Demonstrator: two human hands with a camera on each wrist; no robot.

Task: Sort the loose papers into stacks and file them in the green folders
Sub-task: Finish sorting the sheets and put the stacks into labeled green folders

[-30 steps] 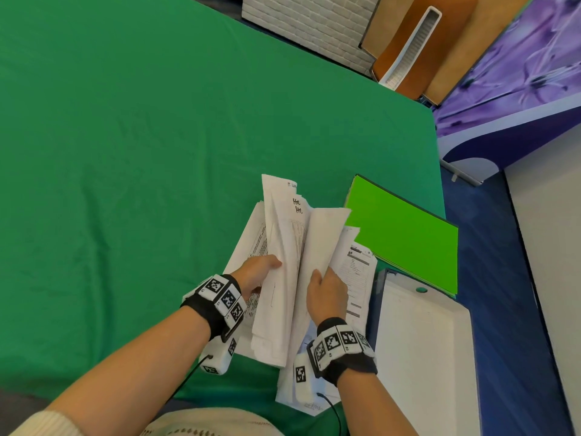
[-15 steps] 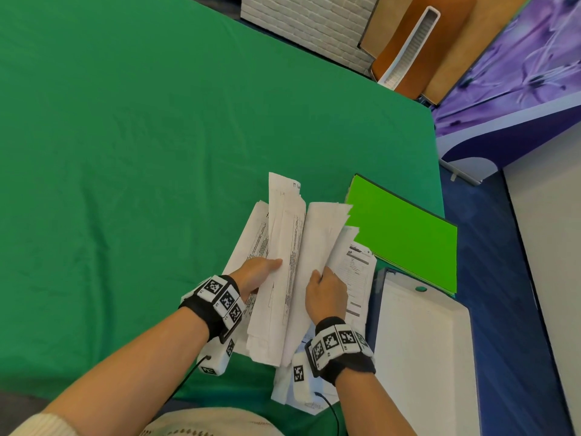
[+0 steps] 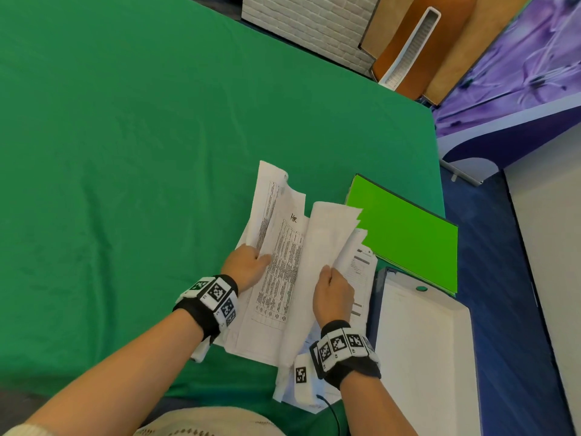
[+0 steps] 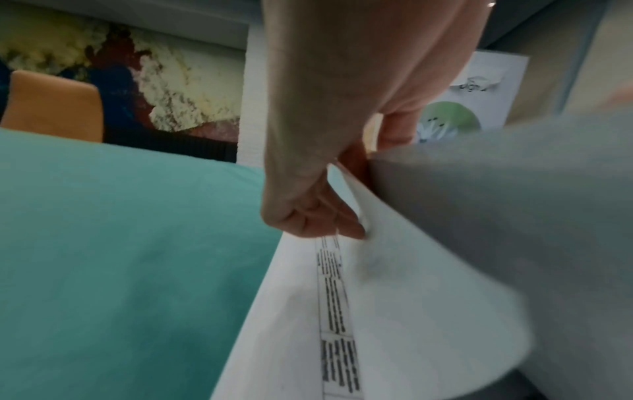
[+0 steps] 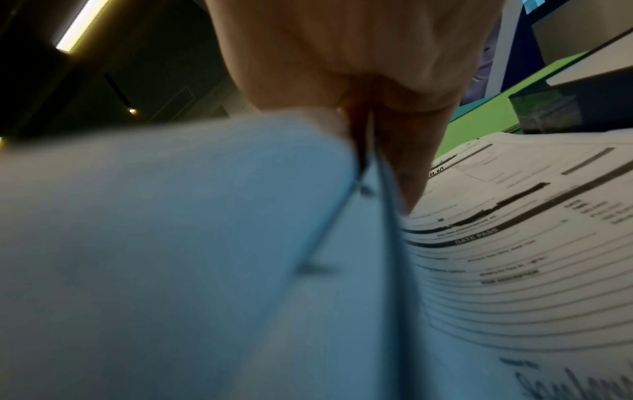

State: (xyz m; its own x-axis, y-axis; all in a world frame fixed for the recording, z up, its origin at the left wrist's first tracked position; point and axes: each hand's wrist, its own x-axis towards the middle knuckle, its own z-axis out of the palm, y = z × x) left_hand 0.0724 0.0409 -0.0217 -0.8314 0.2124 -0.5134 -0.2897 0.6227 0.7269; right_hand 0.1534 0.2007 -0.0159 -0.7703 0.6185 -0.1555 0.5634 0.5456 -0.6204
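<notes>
I hold a loose bundle of white printed papers (image 3: 284, 272) above the green cloth near the table's front. My left hand (image 3: 248, 267) grips the left sheets, thumb on top of a table page marked "HR" (image 3: 294, 218); in the left wrist view its fingers (image 4: 318, 216) curl under the sheets (image 4: 394, 311). My right hand (image 3: 333, 289) pinches the right sheets (image 3: 327, 234); in the right wrist view its fingers (image 5: 407, 167) press paper (image 5: 171, 243) above a form sheet (image 5: 514, 257). A bright green folder (image 3: 405, 237) lies flat to the right.
A white tray (image 3: 424, 357) sits at the table's right front corner, by the folder. More sheets (image 3: 358, 272) lie on the cloth under my right hand. Green cloth (image 3: 141, 152) covers the table to the left and back. Boards and a purple panel stand beyond the far edge.
My left hand has turned its sheets open leftward, so a table page marked "HR" now faces up. The right hand stays on its sheets.
</notes>
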